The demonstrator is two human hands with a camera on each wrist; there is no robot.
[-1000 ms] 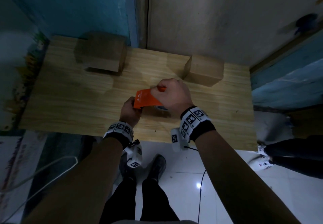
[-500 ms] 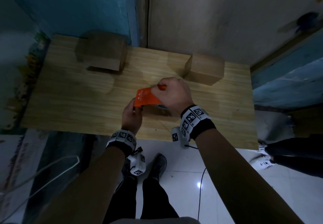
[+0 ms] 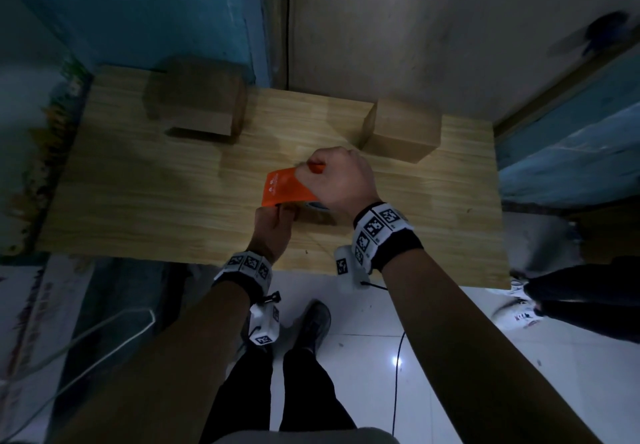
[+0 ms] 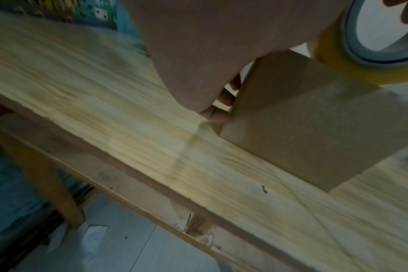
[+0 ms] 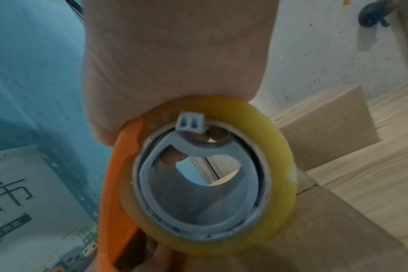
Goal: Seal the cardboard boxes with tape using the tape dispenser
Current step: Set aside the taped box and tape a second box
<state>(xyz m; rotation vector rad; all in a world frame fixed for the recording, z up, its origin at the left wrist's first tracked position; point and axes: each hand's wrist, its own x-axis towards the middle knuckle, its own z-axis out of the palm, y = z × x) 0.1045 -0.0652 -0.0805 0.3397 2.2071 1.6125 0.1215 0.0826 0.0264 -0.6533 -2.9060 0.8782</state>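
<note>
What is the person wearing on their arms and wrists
Both forearms are bare, no sleeves. Each wrist carries a black band ringed with white blocks printed with black square code markers. A small white camera unit hangs under each wrist, and a thin dark cable trails from the right one.

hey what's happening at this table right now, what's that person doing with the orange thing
A person is taping a small cardboard box near the front edge of a wooden table. Their right hand grips an orange tape dispenser loaded with a yellowish tape roll, held right over the box. Their left hand is at the box's left side, fingers touching it. Two more boxes, a left box and a right box, wait at the back of the table.
</note>
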